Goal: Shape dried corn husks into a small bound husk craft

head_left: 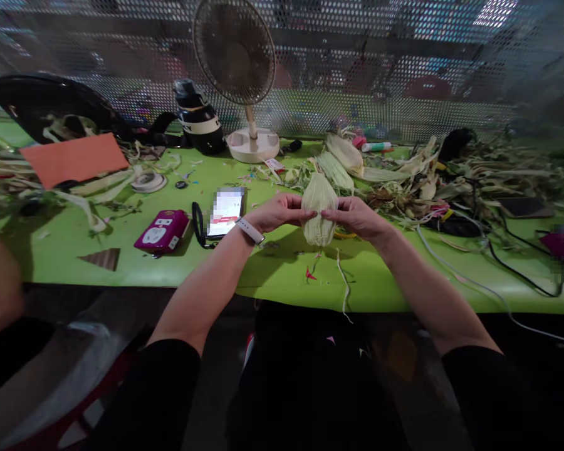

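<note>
— What have you got there?

— A pale green, husk-wrapped bundle shaped like a small ear of corn. I hold it upright above the front part of the lime-green bench, between my two hands, just clear of the surface.

— How are you holding it?

— My left hand pinches its left side at mid-height, and my right hand pinches the right side at the same level. Both grips are closed on it, thumbs in front, fingertips meeting near the middle seam.

— Does it feel heavy?

— I judge it light. The husk looks dry and papery, ribbed along its length, so it should bend and crease easily, and may tear along the grain if I pull sideways. Not slippery; the ribs give purchase.

— Where is the best place to take it?

— Around the belly, where it is widest, with soft pressure. The tapered top and the loose lower edge would likely fray or unfold.

— What lies around you?

— A smartphone with a lit screen and a magenta pouch to the left, a small white desk fan behind, and a heap of loose husk strips to the right. More wrapped husks lie just beyond my hands.
</note>
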